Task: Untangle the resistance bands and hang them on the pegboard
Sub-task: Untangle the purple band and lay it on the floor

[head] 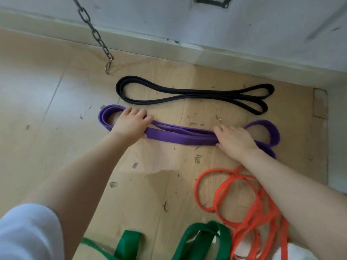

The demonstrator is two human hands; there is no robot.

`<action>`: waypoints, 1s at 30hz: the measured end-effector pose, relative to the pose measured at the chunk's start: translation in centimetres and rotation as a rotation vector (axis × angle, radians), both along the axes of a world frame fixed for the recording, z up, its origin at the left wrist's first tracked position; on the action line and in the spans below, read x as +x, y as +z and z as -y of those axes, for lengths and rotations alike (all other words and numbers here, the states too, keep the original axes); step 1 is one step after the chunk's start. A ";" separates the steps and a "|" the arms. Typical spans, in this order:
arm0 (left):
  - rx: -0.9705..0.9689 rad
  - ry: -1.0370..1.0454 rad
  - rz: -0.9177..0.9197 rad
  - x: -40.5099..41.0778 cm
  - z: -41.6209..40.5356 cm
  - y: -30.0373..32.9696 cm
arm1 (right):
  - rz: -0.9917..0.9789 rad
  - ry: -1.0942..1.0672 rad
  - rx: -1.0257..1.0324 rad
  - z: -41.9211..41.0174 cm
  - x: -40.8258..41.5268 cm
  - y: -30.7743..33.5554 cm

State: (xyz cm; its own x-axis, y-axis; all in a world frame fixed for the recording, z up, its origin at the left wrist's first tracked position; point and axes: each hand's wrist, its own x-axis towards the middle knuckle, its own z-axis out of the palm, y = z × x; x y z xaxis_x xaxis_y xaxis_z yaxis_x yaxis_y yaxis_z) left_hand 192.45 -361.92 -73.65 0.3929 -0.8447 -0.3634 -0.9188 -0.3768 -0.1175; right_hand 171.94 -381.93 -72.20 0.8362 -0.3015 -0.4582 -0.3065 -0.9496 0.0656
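Head view, looking down at a wooden floor [159,184] marked with scuffs. Purple band [180,136], folded into a long flat bundle running left to right across mid-floor, loops at both ends. Left hand [131,122] on its left loop, fingers curled over the far strand, thumb at the near edge: gripping the band. Right hand [234,138] on the bundle near its right loop, fingers lying fairly straight and pressing down, thumb tip at the near edge. Black band [193,95], folded likewise, just beyond the purple one and parallel to it, apart from it by a narrow strip of bare floor. Orange band [244,199] in loose tangled coils at near right, partly under the right forearm. Green band [202,239] at the near edge, cut off by the frame, touching the orange coils on its right. Skirting board [150,42] and pale wall [169,15] along the far side; wall corner closing in at far right. Dark chain [93,32] hanging at far left, clip at its lower end. Bare floor widest at left and between the forearms. Pale sleeve [28,231] at near left.
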 end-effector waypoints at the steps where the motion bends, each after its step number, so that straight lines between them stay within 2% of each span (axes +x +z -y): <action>1: 0.021 -0.038 0.011 0.0 -0.1 -0.1 | -0.005 0.036 -0.021 -0.3 -0.2 -0.2; 6: -0.059 -0.044 0.016 -0.6 -1.5 -1.1 | -0.001 0.112 -0.080 -1.0 -0.9 -1.0; 14: -0.059 -0.154 0.032 -0.6 -2.1 -0.8 | 0.032 0.044 -0.083 0.3 0.0 -0.6; 16: -0.120 -0.110 0.069 0.3 -1.6 -0.2 | 0.090 0.068 -0.104 1.3 0.4 -0.3; 19: -0.100 -0.021 0.153 1.4 0.7 0.0 | 0.129 0.054 -0.147 2.3 1.5 -0.3; 23: -0.012 0.142 0.141 0.8 2.3 -1.8 | 0.012 -0.047 -0.193 2.9 2.1 -1.6; 26: -0.054 0.218 0.120 0.2 2.1 -2.7 | 0.015 -0.112 -0.127 3.1 1.6 -2.4; 28: -0.069 0.258 0.141 -0.1 2.5 -2.5 | 0.083 -0.083 -0.100 2.6 1.0 -1.8; 30: -0.111 0.297 0.158 -0.9 2.8 -2.1 | 0.241 -0.003 -0.034 1.4 -0.4 -0.8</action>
State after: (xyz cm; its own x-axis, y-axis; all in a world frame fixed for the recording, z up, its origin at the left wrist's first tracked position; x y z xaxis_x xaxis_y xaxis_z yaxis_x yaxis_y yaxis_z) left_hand 191.54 -364.72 -75.79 0.6712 -0.7162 -0.1913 -0.7411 -0.6431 -0.1929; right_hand 171.49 -383.35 -73.04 0.9191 -0.3163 -0.2349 -0.3202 -0.9471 0.0225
